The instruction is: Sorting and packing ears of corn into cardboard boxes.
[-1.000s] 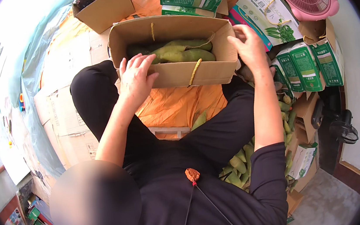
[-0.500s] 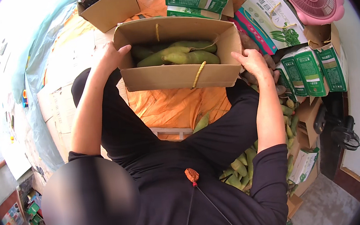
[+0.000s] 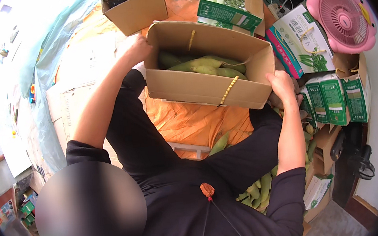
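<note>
My left hand (image 3: 138, 49) is closed on the upper left corner of an open cardboard box (image 3: 209, 87). My right hand (image 3: 282, 85) grips the box's right end, thumb over the top edge. Inside lie several long green radishes (image 3: 204, 65), partly shaded by the walls. A yellow rope handle (image 3: 230, 89) hangs over the near wall, and another rope handle (image 3: 192, 40) shows on the far wall. The box is tilted, its right end lower in the picture, above the orange sheet and just beyond my spread legs.
Beyond it stand a small brown box (image 3: 141, 10) and a green-white carton (image 3: 229, 17). A pink fan (image 3: 343, 19) is at the far right, above a row of green cartons (image 3: 334, 98). More green radishes (image 3: 260, 189) are piled beside my right leg. A low stool (image 3: 190, 150) shows between my legs.
The whole view has turned a little, so the surroundings sit further right and lower. The box now slants down to the right, with both hands still on its ends.
</note>
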Tool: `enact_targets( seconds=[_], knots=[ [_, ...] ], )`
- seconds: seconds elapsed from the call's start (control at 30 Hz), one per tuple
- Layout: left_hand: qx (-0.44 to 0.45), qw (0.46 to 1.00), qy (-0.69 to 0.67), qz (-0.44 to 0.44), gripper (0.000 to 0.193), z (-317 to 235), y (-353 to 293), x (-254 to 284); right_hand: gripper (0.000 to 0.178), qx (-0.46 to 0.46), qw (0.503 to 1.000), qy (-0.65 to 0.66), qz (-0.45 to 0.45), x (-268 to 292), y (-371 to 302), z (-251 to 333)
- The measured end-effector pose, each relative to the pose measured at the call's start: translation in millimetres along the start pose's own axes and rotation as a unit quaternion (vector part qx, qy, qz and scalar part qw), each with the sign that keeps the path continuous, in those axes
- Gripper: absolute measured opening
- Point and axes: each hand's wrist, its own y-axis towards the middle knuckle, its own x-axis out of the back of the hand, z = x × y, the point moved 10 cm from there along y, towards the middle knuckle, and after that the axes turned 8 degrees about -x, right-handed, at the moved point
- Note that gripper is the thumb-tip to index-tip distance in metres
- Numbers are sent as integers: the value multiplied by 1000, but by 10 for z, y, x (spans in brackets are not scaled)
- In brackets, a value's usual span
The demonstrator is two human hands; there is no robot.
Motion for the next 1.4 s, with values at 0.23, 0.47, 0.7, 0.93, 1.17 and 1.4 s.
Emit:
enact_targets(
  seconds=[0.23,0.47,0.7,0.93,1.17,1.4],
  knots=[
    [-12,998,16,-55,20,470,269,523,39,59,992,112,-1,159,214,295],
    [2,975,-49,-217,31,667,-802,1879,37,162,979,122,-15,726,-143,1686],
    [174,931,28,-320,35,1433,-2192,2396,40,287,955,49,-60,611,-517,3009],
    [250,917,131,-283,14,2369,-4182,1670,29,402,914,-52,-25,-670,-1362,4310],
    [417,864,-58,-277,21,2965,-6435,172,23,433,852,-157,249,-2491,-2760,4587],
    [607,788,-30,-102,29,2823,-7739,-1138,30,412,786,-243,391,-3653,-3769,3853]
  ],
)
